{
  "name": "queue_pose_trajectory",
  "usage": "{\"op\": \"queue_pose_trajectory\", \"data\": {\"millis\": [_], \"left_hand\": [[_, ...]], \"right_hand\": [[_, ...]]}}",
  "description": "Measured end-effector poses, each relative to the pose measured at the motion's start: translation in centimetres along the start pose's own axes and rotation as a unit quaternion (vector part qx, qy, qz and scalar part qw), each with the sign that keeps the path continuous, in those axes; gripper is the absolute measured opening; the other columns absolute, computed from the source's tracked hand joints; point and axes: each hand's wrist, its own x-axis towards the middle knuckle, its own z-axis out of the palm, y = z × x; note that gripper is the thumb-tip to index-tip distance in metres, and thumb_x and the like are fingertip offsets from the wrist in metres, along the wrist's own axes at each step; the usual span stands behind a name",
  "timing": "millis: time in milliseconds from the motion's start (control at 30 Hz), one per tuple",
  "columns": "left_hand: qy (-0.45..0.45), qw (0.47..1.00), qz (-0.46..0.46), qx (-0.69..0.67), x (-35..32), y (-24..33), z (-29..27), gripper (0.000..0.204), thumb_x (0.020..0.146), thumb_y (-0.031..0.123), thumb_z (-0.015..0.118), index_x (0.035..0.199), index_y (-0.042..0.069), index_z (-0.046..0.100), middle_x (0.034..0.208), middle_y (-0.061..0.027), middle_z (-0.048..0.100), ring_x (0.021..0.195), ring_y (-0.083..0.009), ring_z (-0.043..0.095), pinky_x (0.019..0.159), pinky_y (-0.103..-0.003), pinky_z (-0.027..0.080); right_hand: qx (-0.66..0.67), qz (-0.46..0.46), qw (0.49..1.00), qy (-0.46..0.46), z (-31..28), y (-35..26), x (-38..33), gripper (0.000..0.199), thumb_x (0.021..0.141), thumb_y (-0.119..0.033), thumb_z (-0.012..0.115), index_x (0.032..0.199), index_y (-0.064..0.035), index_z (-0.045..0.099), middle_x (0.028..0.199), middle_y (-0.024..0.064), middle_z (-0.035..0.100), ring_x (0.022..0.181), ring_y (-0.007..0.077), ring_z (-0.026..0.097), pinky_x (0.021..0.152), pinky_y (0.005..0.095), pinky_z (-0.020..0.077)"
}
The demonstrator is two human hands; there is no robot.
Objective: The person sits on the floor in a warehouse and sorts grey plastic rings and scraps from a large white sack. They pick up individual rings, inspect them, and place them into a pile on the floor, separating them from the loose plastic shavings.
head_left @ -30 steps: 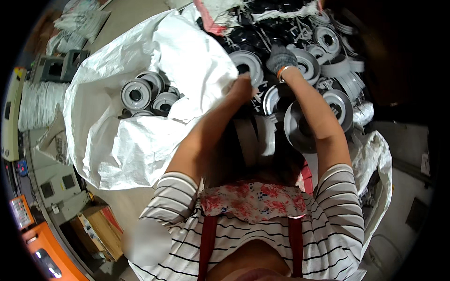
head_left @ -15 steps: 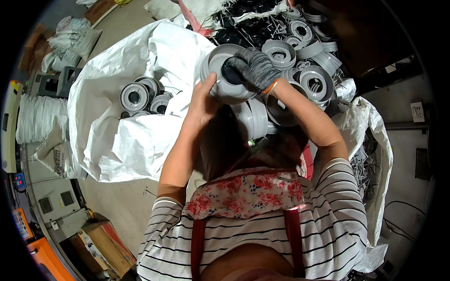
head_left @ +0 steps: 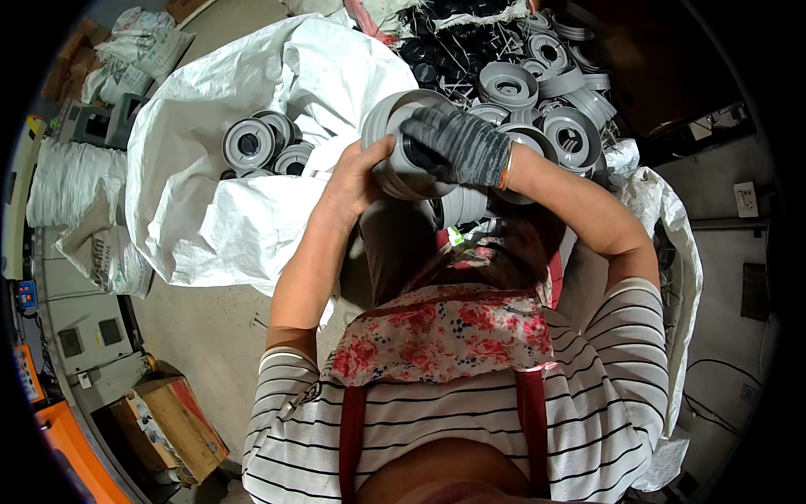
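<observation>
Both arms raised: bare left hand (head_left: 357,181) and gloved right hand (head_left: 457,147) apparently grip one grey spool (head_left: 403,160).

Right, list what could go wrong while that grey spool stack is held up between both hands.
1. The stack of grey spools is gripped only from its sides, by the bare left hand and the gloved right hand; one could slip out and fall onto the lap.
2. The left hand has no glove, so a rim might pinch or scrape it.
3. The loose heap of spools ahead may shift if bumped.
</observation>
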Motion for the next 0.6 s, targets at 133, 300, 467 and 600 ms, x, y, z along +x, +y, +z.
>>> {"op": "queue_pose_trajectory", "data": {"millis": [133,300,467,600], "left_hand": [[-0.018,0.991,0.11,0.077,0.0,-1.5,0.8,0.051,0.083,0.026,0.066,0.121,-0.003,0.049,0.111,-0.013,0.058,0.098,-0.023,0.059,0.084,-0.037,0.05],[0.048,0.978,0.1,0.178,0.2,-2.1,-0.1,0.046,0.082,0.02,0.065,0.12,-0.001,0.049,0.108,-0.0101,0.059,0.094,-0.019,0.059,0.082,-0.033,0.049],[0.11,0.964,0.083,0.229,-0.7,-2.0,-0.3,0.04,0.081,0.013,0.066,0.115,0.0,0.052,0.099,-0.0077,0.061,0.087,-0.0158,0.06,0.078,-0.03,0.048],[0.081,0.964,0.179,0.177,-0.6,-1.3,1.1,0.039,0.076,0.011,0.07,0.111,0.0,0.053,0.092,-0.0077,0.062,0.08,-0.015,0.061,0.071,-0.029,0.05]], "right_hand": [[0.351,0.26,0.9,0.01,-1.0,-1.3,1.2,0.068,0.075,-0.042,0.067,0.124,0.0006,0.046,0.108,0.0231,0.059,0.103,0.0341,0.057,0.089,0.0395,0.0452],[0.335,0.23,0.913,0.019,2.7,1.1,0.6,0.054,0.078,-0.05,0.065,0.095,0.0004,0.056,0.074,0.0175,0.062,0.06,0.0254,0.06,0.055,0.0333,0.0493],[0.455,0.393,0.762,-0.242,0.4,1.0,2.3,0.06,0.071,-0.046,0.072,0.104,0.0006,0.053,0.096,0.0188,0.062,0.081,0.0291,0.063,0.069,0.0369,0.0515],[0.293,0.217,0.929,-0.073,0.3,-0.6,2.2,0.055,0.076,-0.047,0.07,0.105,-0.002,0.058,0.101,0.0119,0.063,0.083,0.0228,0.063,0.071,0.0358,0.0515]]}}
